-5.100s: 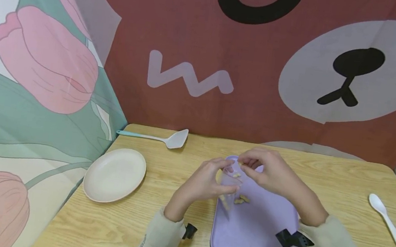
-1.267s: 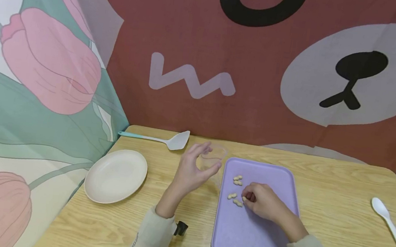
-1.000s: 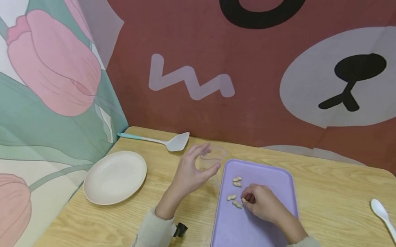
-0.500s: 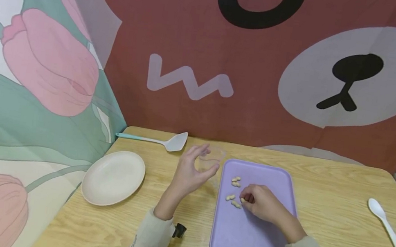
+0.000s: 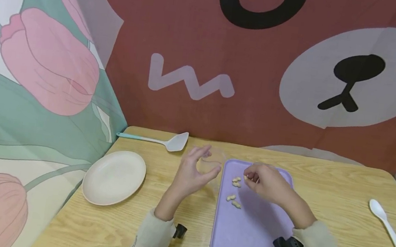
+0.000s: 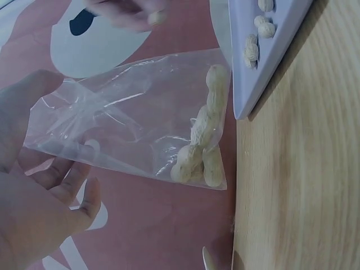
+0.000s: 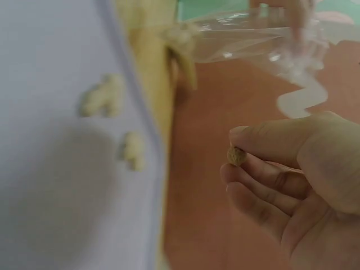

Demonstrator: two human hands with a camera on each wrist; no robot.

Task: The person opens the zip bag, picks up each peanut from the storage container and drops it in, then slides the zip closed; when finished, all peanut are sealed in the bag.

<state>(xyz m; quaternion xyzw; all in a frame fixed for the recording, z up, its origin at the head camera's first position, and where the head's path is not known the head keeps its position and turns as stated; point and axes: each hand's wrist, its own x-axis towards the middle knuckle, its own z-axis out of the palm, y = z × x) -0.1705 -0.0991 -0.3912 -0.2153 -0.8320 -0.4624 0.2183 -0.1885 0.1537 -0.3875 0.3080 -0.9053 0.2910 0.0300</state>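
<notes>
My left hand (image 5: 191, 176) holds a clear plastic bag (image 6: 129, 118) by its mouth, with thumb and fingers spread apart at the opening. Several unshelled peanuts (image 6: 203, 128) lie in the bag's bottom end. My right hand (image 5: 268, 185) pinches one peanut (image 7: 236, 156) between thumb and fingertips, raised over the far part of the purple tray (image 5: 249, 245). Several more peanuts (image 5: 236, 205) rest along the tray's left side. In the head view the bag hangs just left of the tray and is hard to make out.
On the left of the wooden table (image 5: 175, 244) stands a cream plate (image 5: 114, 178). Behind it lies a white spatula (image 5: 177, 141) with a turquoise handle. A white spoon (image 5: 392, 234) lies at the far right. Printed cloth (image 5: 184, 113) hangs behind the table.
My right hand has lifted a peanut off the tray and moved up and away from me. The left hand stays almost still with the bag; earlier it was over the tray.
</notes>
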